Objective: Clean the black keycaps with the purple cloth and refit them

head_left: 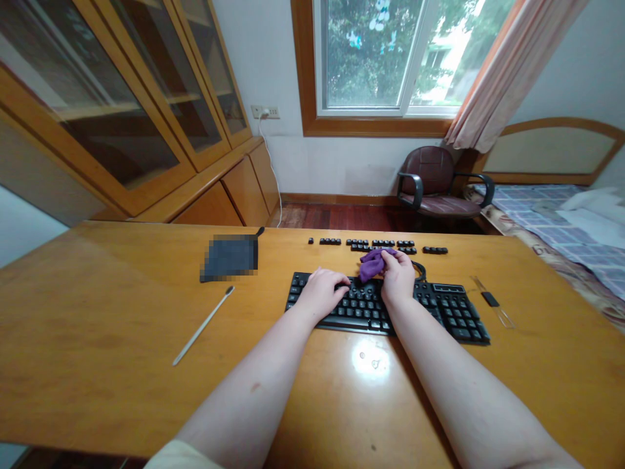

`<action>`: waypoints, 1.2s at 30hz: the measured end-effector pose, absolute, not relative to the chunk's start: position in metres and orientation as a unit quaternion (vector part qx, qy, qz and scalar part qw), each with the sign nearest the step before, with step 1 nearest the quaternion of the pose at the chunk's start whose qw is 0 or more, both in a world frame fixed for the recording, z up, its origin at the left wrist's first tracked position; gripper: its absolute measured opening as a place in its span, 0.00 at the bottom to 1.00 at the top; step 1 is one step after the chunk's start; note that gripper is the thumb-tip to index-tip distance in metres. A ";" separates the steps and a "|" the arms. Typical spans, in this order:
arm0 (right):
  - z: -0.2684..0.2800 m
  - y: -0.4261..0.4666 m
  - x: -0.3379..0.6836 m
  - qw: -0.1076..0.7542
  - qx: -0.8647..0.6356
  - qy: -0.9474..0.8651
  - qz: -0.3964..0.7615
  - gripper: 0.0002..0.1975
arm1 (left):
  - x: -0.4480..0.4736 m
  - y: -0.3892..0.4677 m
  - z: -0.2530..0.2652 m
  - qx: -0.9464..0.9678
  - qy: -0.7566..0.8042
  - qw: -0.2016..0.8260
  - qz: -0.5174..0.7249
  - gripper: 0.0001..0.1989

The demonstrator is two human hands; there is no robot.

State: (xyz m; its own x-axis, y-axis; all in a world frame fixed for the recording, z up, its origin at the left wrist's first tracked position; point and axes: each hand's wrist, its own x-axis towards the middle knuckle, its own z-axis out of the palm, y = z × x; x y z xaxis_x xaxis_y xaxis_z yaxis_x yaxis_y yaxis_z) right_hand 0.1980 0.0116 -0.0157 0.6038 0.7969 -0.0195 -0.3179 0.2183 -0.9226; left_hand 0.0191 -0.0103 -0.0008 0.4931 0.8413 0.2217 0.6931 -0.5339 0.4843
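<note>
A wooden desk (97, 332) spans the lower frame, with a black computer keyboard (354, 306) right of centre. The left hand (319, 293) lies loosely bent over its left part; bracing firmly there should stop sliding. Above its top rows, the right hand (399, 277) pinches a crumpled purple cloth (373, 264); a tighter fold would likely reach gaps better. Loose black keycaps (383, 243) sit just beyond, best left undisturbed.

daylight from the window (371, 58), white glare on the desk (122, 326), stretched edges, one pixelated patch (232, 255)
</note>
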 end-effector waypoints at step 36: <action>-0.009 0.007 0.193 0.738 -0.508 -0.267 0.355 0.12 | 0.046 -0.045 0.001 0.888 0.425 0.087 0.153 0.29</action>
